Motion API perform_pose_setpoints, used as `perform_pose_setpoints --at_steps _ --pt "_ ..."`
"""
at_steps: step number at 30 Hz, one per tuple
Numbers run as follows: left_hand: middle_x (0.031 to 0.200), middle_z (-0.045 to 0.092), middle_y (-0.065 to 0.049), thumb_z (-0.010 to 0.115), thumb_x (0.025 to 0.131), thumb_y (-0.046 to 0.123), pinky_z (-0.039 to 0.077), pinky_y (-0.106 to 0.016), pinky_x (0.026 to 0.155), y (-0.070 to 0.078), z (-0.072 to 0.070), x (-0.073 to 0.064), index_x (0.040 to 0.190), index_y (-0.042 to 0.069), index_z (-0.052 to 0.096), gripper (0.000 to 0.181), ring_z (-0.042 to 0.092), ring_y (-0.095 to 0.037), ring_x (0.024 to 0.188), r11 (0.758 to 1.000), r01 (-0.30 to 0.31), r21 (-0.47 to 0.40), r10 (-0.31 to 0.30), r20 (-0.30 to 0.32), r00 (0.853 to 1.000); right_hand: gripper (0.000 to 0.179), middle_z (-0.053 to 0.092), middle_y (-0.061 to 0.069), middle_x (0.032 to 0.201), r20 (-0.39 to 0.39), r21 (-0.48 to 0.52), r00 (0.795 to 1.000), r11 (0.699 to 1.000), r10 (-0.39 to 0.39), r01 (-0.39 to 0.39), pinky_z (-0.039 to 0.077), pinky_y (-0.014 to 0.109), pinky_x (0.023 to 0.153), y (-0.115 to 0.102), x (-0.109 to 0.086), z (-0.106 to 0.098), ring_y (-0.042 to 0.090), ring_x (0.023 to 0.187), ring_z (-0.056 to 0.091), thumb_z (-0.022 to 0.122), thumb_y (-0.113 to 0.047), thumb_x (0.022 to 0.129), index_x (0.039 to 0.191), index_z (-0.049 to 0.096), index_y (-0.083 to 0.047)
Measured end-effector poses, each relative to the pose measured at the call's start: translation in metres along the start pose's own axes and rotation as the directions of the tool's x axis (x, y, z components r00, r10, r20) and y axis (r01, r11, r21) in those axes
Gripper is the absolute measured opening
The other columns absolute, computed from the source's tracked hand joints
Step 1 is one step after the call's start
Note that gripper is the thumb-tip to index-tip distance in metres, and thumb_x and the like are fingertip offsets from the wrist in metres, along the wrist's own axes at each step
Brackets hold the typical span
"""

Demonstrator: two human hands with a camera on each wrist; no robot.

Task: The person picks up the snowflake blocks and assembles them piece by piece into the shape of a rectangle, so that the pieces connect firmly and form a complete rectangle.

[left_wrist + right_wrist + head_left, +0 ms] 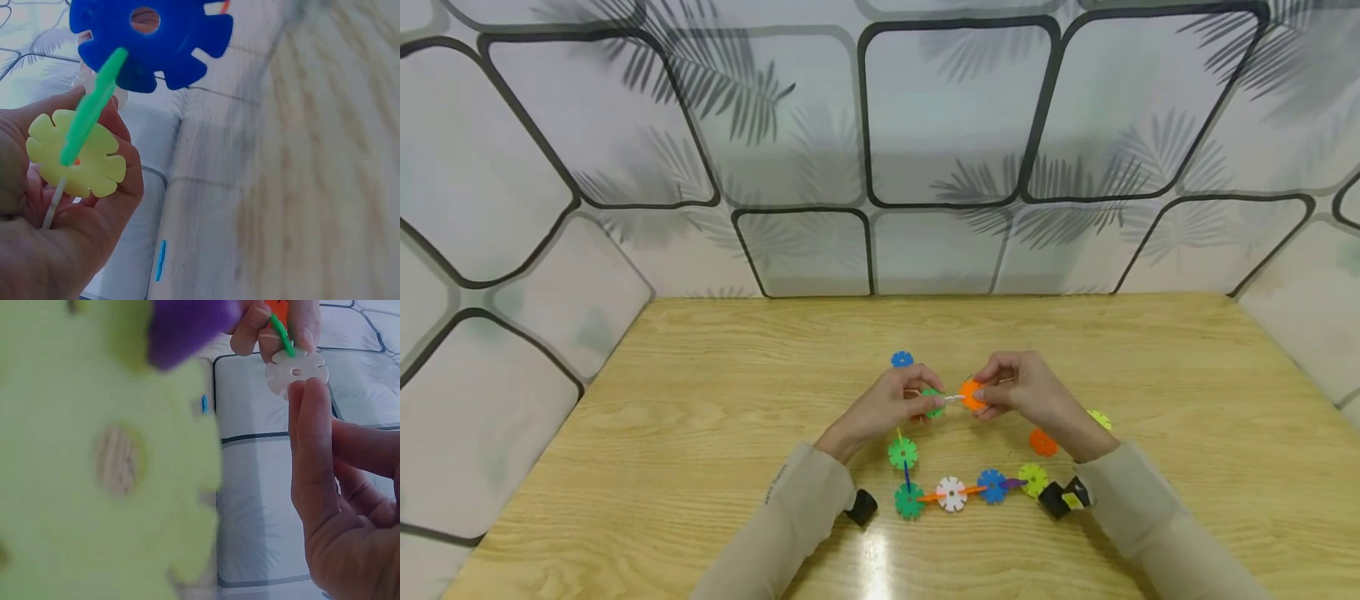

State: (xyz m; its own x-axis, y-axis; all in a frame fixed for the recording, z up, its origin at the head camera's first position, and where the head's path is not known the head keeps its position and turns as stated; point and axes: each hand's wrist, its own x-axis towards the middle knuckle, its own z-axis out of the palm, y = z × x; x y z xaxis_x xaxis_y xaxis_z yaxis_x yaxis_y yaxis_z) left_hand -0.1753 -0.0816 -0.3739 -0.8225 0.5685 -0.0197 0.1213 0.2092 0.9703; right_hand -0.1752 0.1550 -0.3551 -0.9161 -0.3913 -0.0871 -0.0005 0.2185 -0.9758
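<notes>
In the head view, my left hand (901, 400) pinches a green notched building disc (932, 403). My right hand (1019, 388) pinches an orange notched disc (972, 395). Between them a white disc (953, 398), seen edge-on, spans the gap. In the right wrist view, the disc at my right hand (350, 481) looks white (297, 372), with a green disc (282, 335) slotted edge-on into it; colours differ across views. The left wrist view shows a yellow disc (75, 153) in front of my left hand (69, 244), largely hiding its grasp.
Below my hands, linked discs form a chain: light green (902, 453), dark green (910, 501), white (952, 494), blue (992, 486) and yellow-green (1033, 480), joined by edge-on discs. An orange-red disc (1043, 442) and a yellow one (1101, 419) appear by my right forearm. Farther back is a blue disc (902, 359).
</notes>
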Motion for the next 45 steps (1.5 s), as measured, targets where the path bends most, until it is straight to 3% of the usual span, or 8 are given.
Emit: perform_pose_setpoints --at_steps 6,16,24,29,34,38,41,45 --pt "0.087 0.065 -0.018 0.06 0.102 0.004 0.05 -0.029 0.066 0.0 0.0 0.0 0.111 -0.003 0.06 0.012 0.062 -0.019 0.07 1.0 -0.017 -0.018 0.017 0.019 1.0 0.009 0.065 0.021 0.098 -0.018 0.025 1.0 1.0 0.008 -0.007 0.061 0.037 0.07 0.0 -0.002 0.001 0.024 0.07 0.072 0.06 0.015 0.093 0.103 0.06 0.017" --pt "0.086 0.064 -0.005 0.06 0.102 0.003 0.053 -0.029 0.071 0.002 0.001 -0.001 0.112 -0.004 0.06 0.012 0.062 -0.018 0.073 0.998 -0.006 -0.056 0.007 0.029 1.0 0.007 0.065 0.019 0.1 -0.027 0.076 1.0 0.997 0.0 0.002 0.061 0.035 0.07 -0.005 -0.003 0.005 0.021 0.07 0.071 0.06 0.015 0.093 0.1 0.061 0.016" --pt "0.111 0.059 -0.008 0.045 0.109 0.012 0.049 -0.034 0.09 0.004 0.0 -0.004 0.121 -0.008 0.057 0.026 0.056 -0.015 0.096 0.994 -0.021 -0.108 0.014 -0.071 0.997 0.011 0.064 0.014 0.094 -0.025 0.091 1.0 0.996 -0.005 0.007 0.06 0.035 0.073 -0.01 -0.004 0.0 0.02 0.07 0.071 0.061 0.011 0.095 0.105 0.059 0.016" --pt "0.103 0.059 -0.006 0.044 0.109 0.011 0.052 -0.033 0.079 0.005 0.001 -0.004 0.121 -0.008 0.057 0.026 0.058 -0.014 0.086 0.987 0.013 -0.16 -0.026 -0.082 0.996 0.014 0.062 0.016 0.098 -0.012 0.091 1.0 0.996 0.004 -0.003 0.06 0.035 0.074 -0.007 -0.004 -0.001 0.02 0.071 0.072 0.061 0.01 0.095 0.107 0.058 0.016" --pt "0.101 0.061 -0.005 0.047 0.108 0.012 0.053 -0.032 0.076 0.005 0.0 -0.005 0.123 -0.01 0.056 0.028 0.063 -0.015 0.084 0.982 0.012 -0.19 -0.026 -0.07 0.997 0.014 0.062 0.016 0.096 -0.02 0.1 1.0 0.995 0.009 -0.007 0.06 0.035 0.073 -0.006 -0.004 -0.002 0.019 0.071 0.072 0.061 0.01 0.096 0.108 0.057 0.017" --pt "0.11 0.063 -0.01 0.055 0.104 0.009 0.054 -0.031 0.073 0.003 -0.002 -0.005 0.128 -0.009 0.054 0.029 0.068 -0.019 0.087 0.983 0.019 -0.183 -0.028 -0.044 0.999 0.015 0.062 0.015 0.095 -0.028 0.107 0.999 0.994 0.016 -0.012 0.06 0.035 0.074 -0.005 -0.004 -0.004 0.02 0.071 0.072 0.061 0.01 0.096 0.108 0.057 0.016" --pt "0.118 0.061 -0.014 0.065 0.098 0.003 0.054 -0.031 0.072 0.002 -0.002 -0.004 0.132 -0.007 0.051 0.038 0.065 -0.021 0.095 0.988 0.021 -0.152 -0.025 -0.028 0.999 0.014 0.061 0.014 0.095 -0.034 0.106 0.999 0.994 0.019 -0.016 0.06 0.036 0.075 -0.004 -0.005 -0.005 0.021 0.073 0.072 0.061 0.009 0.096 0.108 0.057 0.016" --pt "0.125 0.058 -0.012 0.072 0.092 -0.002 0.051 -0.029 0.081 0.0 0.0 -0.002 0.133 -0.004 0.055 0.045 0.056 -0.02 0.107 0.997 0.006 -0.073 -0.009 -0.039 0.999 0.013 0.06 0.015 0.094 -0.022 0.105 1.0 0.994 0.016 -0.014 0.06 0.037 0.075 -0.002 -0.006 -0.006 0.021 0.073 0.072 0.059 0.01 0.096 0.108 0.056 0.015"
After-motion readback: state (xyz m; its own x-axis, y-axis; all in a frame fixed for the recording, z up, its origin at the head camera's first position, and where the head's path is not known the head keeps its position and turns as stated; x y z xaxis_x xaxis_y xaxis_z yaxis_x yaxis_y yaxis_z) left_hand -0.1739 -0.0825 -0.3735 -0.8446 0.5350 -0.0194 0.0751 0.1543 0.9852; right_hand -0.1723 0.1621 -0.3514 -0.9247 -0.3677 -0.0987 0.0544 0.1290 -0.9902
